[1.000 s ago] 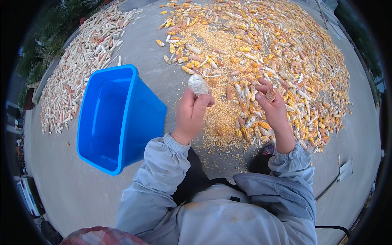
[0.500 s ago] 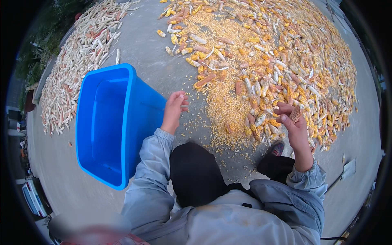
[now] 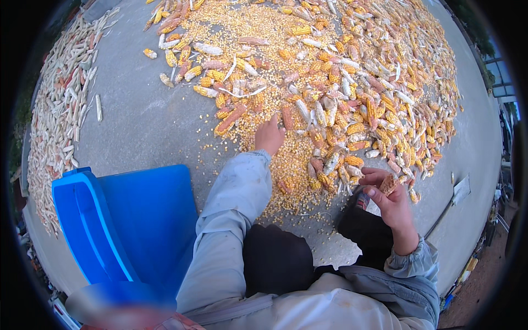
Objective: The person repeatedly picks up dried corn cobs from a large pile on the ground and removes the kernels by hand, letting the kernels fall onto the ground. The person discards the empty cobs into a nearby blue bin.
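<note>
L hand open, reaching fwd, I see cob just right of fingertips, long axis pointing away. R hand clenched on cob piece.

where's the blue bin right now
In the head view the blue bin sits at lower left on the concrete, beside the person's left sleeve, clear of the corn pile.
</note>
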A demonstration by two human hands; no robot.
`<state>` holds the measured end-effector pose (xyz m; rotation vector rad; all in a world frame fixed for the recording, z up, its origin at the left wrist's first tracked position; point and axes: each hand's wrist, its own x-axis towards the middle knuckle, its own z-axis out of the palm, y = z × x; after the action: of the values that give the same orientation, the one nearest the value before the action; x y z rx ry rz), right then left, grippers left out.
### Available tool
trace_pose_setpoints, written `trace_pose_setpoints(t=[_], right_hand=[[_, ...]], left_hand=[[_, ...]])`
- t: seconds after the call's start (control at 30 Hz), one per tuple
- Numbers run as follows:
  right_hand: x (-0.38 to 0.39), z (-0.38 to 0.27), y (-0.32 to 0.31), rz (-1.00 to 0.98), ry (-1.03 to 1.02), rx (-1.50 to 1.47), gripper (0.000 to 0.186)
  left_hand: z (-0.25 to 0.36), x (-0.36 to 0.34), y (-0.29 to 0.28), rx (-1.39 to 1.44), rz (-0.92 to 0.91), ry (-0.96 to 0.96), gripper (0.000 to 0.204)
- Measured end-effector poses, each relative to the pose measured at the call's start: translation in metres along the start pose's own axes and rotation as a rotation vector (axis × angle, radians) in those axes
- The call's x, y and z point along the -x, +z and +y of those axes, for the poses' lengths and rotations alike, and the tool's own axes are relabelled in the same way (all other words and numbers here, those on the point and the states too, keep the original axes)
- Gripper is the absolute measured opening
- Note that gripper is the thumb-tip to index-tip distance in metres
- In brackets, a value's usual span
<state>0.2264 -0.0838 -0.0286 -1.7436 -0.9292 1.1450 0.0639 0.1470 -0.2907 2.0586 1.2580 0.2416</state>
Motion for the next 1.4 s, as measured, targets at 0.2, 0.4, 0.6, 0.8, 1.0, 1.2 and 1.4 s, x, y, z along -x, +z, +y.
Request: trace_pose_setpoints(t=[0.2,0.4,0.6,0.8,1.0,1.2,1.4], right_hand=[[0.009,-0.003,-0.006,0.027,-0.063,0.104,0.020],[0.028,-0.021,-0.014,-0.008,-0.036,-0.036,0.025],[0.030,-0.050,-0.007,0.026,-0.128,-0.410,0.053],[0.021,-0.083,0.028,0.082,-0.252,-0.758,0.052],[0.021,-0.104,0.055,0.033,-0.347,-0.542,0.024],[0.028,-0.102,0.068,0.161,-0.477,0.012,0.014],[0.033,-0.105,0.072,-0.032,-0.341,-0.462,0.029]], left_hand=[[0.029,-0.042,0.059,-0.164,0.019,-0.091,0.066],[0.022,-0.030,0.051,0.916,-0.272,-0.327,0.043],[0.164,0.088,-0.134,1.138,-0.473,0.001,0.038],[0.223,0.166,-0.193,-0.004,-0.058,0.594,0.047],[0.242,0.215,-0.205,-0.292,0.106,0.409,0.038],[0.233,0.238,-0.207,0.820,-0.389,-0.013,0.018],[0.205,0.252,-0.208,1.668,-0.976,0.079,0.021]])
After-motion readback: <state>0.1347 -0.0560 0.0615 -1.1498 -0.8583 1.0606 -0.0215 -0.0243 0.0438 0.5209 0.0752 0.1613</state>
